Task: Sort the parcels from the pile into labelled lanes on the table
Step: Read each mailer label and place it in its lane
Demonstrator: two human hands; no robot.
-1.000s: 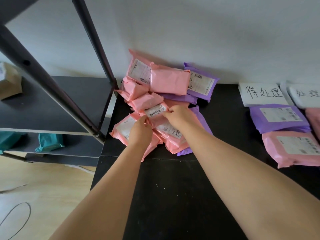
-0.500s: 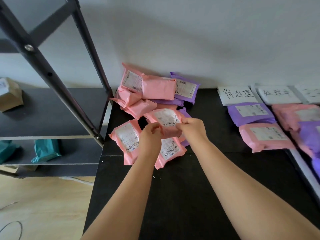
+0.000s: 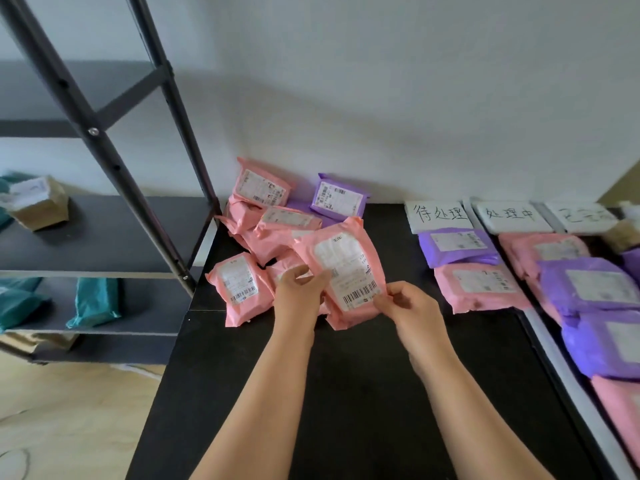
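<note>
I hold a pink parcel [image 3: 341, 268] with a white barcode label, lifted and tilted over the black table [image 3: 363, 393]. My left hand [image 3: 299, 289] grips its left edge. My right hand [image 3: 408, 304] pinches its lower right corner. Behind it lies the pile [image 3: 277, 220] of pink and purple parcels against the wall, with one pink parcel [image 3: 239, 285] lying apart at the front left. To the right, three white lane labels [image 3: 440, 216] head rows of sorted parcels; the first lane has a purple parcel [image 3: 457, 245] and a pink parcel [image 3: 479, 285].
A dark metal shelving rack [image 3: 104, 237] stands left of the table, with a cardboard box [image 3: 38, 202] and teal parcels [image 3: 93, 301] on its shelves. White strips [image 3: 554, 344] divide the lanes. The further lanes at the right hold several pink and purple parcels [image 3: 585, 285].
Both hands have lifted the pink parcel out of the pile and brought it toward me and to the right, label up. The view has swung right, showing more lanes.
</note>
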